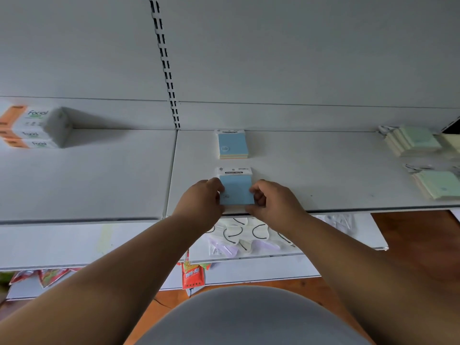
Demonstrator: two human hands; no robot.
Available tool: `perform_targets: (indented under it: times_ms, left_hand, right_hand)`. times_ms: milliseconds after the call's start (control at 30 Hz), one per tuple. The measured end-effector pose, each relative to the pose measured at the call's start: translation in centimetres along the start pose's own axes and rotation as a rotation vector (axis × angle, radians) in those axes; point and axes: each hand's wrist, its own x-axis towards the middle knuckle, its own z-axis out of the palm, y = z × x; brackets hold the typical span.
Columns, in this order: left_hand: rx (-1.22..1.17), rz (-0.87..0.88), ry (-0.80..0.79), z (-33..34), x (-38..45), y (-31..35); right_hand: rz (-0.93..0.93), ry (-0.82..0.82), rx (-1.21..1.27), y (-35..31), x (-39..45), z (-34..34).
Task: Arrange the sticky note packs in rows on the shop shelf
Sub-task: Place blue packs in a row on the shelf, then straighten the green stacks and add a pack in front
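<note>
1. Fingers (219, 186) of the left hand (201, 202) were curled against the left edge of the near blue sticky note pack (236, 189), thumb at its near corner, pinching it from that side.
2. Opposite them, the right hand (271, 202) gripped the pack's right edge, its fingers (256, 189) bent inward and its thumb low at the near right corner.
3. That pack lay flat on the white shelf (311, 175), just inside the front lip, with its white header card reading "STICKY NOTE" pointing toward the back wall.
4. A second blue sticky note pack (232, 145) lay flat behind it, in line with it and close to the back wall, with a gap between the two.
5. Pale green sticky note packs (413, 141) sat in loose piles at the shelf's right end, well apart from the hands.
6. Boxes of tissues (34, 128) stood stacked at the far left.
7. On the lower shelf (348, 241), bagged face masks (249, 235) lay beneath the forearms.
8. Lower still, red snack packets (193, 275) hung at the edge.
</note>
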Motion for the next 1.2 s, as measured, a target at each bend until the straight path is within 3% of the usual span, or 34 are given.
perform_targets:
  times_ms: [233,433,733,933,1200]
  left_hand:
    - [-0.003,-0.019,-0.067,-0.5,-0.3,0.9]
    - [0.079,0.134,0.178,-1.5,-0.6,2.3]
    - [-0.045,0.25,0.168,2.2,3.1,8.8]
    - [-0.051,0.337,0.113,6.0,6.6,15.4]
    - [-0.078,0.316,0.082,12.9,12.5,27.4]
  right_hand:
    - [-0.007,-0.098,0.009,0.7,-0.2,-1.6]
    - [-0.024,0.058,-0.027,0.8,0.1,-2.3]
    - [-0.058,0.294,-0.032,3.4,1.1,-7.3]
    - [0.011,0.337,-0.06,9.6,0.8,-12.4]
    - [0.061,0.286,-0.15,21.3,2.4,-21.9]
